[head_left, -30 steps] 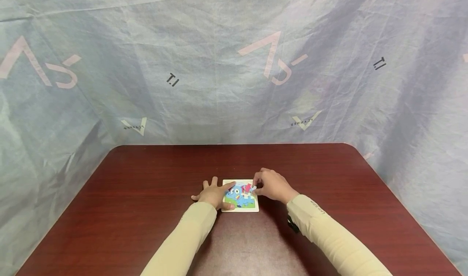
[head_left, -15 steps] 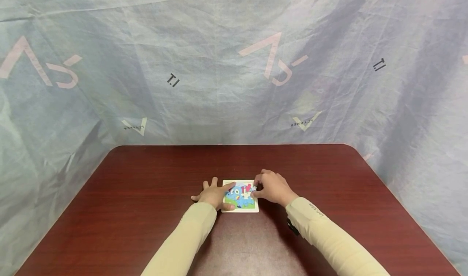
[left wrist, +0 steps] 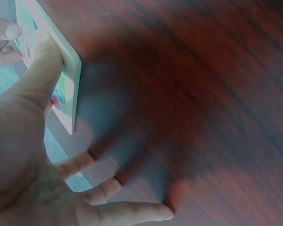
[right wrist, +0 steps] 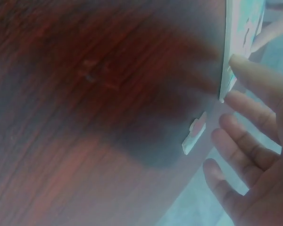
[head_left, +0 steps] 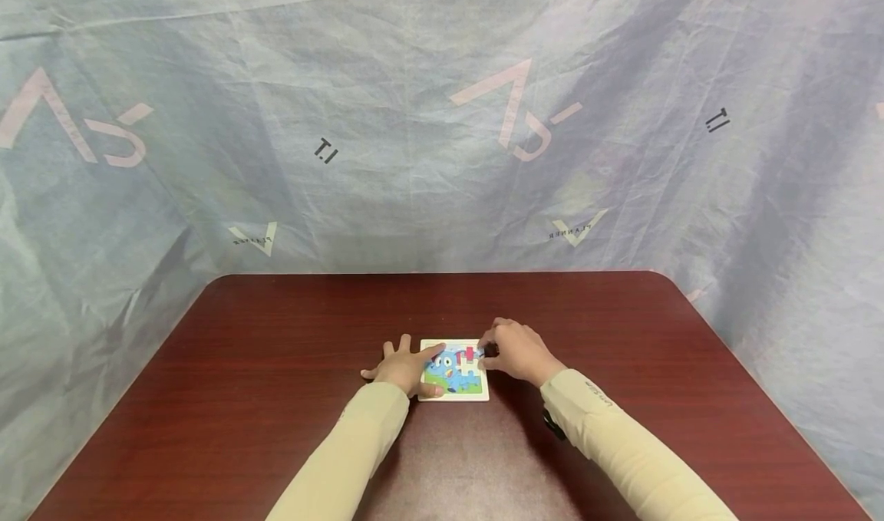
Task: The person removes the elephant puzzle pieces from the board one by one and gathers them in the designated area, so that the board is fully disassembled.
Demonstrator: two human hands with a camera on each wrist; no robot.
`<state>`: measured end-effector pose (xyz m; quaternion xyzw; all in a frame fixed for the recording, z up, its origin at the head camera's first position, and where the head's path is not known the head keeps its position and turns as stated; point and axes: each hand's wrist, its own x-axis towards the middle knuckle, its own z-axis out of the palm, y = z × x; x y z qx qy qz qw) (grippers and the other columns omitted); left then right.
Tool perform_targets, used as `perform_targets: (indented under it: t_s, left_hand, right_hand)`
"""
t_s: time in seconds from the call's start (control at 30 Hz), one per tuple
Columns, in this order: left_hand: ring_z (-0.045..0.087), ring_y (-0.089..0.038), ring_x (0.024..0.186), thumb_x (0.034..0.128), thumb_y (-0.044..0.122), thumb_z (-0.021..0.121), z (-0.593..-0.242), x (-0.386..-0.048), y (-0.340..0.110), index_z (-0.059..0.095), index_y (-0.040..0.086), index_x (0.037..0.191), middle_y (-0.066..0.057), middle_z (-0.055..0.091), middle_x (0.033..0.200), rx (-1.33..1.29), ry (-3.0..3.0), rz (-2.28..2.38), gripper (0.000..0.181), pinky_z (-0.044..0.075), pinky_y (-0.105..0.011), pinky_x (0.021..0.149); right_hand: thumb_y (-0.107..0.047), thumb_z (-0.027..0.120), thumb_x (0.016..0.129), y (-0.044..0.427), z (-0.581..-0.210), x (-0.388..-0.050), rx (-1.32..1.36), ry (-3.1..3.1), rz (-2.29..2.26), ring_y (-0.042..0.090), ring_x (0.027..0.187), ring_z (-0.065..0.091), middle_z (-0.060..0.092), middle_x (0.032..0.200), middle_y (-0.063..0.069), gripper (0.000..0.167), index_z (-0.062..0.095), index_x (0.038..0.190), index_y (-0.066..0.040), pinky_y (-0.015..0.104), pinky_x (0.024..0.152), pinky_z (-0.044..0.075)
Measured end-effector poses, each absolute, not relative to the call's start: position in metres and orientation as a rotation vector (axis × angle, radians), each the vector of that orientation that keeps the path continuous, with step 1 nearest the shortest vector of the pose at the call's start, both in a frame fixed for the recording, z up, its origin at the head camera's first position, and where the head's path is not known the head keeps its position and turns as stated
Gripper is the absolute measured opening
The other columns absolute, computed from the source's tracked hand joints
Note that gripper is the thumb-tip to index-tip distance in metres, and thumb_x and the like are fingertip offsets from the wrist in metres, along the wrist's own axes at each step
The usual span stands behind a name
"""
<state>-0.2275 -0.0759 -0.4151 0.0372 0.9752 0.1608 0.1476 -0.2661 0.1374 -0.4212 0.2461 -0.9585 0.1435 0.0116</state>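
A small jigsaw puzzle (head_left: 452, 383) in a pale frame lies on the table, its picture showing a blue cartoon animal on green ground. My left hand (head_left: 400, 369) has its fingers spread; the thumb and index finger rest on the puzzle's left side. At the right edge, my right hand (head_left: 516, 352) pinches a small bluish puzzle piece (head_left: 481, 353) between thumb and index finger, mostly hidden by them. A red piece (head_left: 470, 354) stands upright in the picture beside it. Pale bare backing (head_left: 470, 368) shows below the red piece.
A loose puzzle piece (right wrist: 195, 134) lies on the table beyond my right fingertips in the right wrist view; the hand hides it in the head view. The dark red table (head_left: 311, 314) reaches back to a grey printed cloth (head_left: 414, 199).
The red piece has turned from tilted to straight. The bluish piece has shifted slightly right, to the puzzle's right edge, with my right fingers on it. My left hand has stayed put.
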Motion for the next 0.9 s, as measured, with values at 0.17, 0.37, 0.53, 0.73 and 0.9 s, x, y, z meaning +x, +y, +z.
perform_targets:
  t_s: [0.17,0.37,0.53,0.73,0.9]
  left_hand:
    - [0.024,-0.046,0.145,0.0835,0.039,0.081,-0.417,-0.228,-0.078,0.045,0.035,0.154,-0.018,0.025,0.162,0.115,2.811,0.454,0.079,0.034,-0.084,0.093]
    - [0.022,-0.047,0.146,0.0845,0.038,0.081,-0.414,-0.227,-0.077,0.045,0.034,0.154,-0.018,0.025,0.162,0.112,2.800,0.474,0.078,0.033,-0.084,0.094]
    - [0.022,-0.046,0.147,0.0848,0.037,0.081,-0.409,-0.225,-0.076,0.045,0.034,0.154,-0.018,0.024,0.163,0.106,2.796,0.472,0.078,0.033,-0.084,0.094]
    - [0.020,-0.046,0.148,0.0847,0.037,0.081,-0.409,-0.224,-0.076,0.045,0.034,0.155,-0.018,0.023,0.163,0.103,2.793,0.469,0.079,0.033,-0.084,0.094]
    - [0.020,-0.047,0.148,0.0853,0.037,0.080,-0.410,-0.225,-0.077,0.044,0.034,0.155,-0.018,0.023,0.164,0.108,2.792,0.463,0.078,0.033,-0.084,0.094]
  right_hand:
    - [-0.020,0.088,0.081,0.136,-0.421,-0.267,0.749,-3.004,0.504,0.013,0.078,0.057,0.065,0.095,0.002,0.024,0.080,0.102,-0.012,0.034,0.071,0.051]
    - [-0.023,0.087,0.083,0.140,-0.421,-0.267,0.762,-2.988,0.499,0.011,0.076,0.056,0.064,0.097,0.001,0.022,0.079,0.102,-0.014,0.033,0.069,0.050]
    - [-0.025,0.086,0.084,0.149,-0.418,-0.269,0.749,-2.974,0.532,0.011,0.076,0.055,0.064,0.099,0.002,0.023,0.079,0.104,-0.015,0.034,0.069,0.050]
    - [-0.023,0.083,0.088,0.160,-0.411,-0.270,0.687,-2.991,0.595,0.016,0.080,0.058,0.064,0.102,0.003,0.023,0.079,0.109,-0.014,0.039,0.070,0.051]
    - [-0.023,0.082,0.088,0.170,-0.408,-0.272,0.677,-2.987,0.609,0.024,0.091,0.062,0.064,0.105,0.001,0.021,0.079,0.107,-0.015,0.044,0.075,0.052]
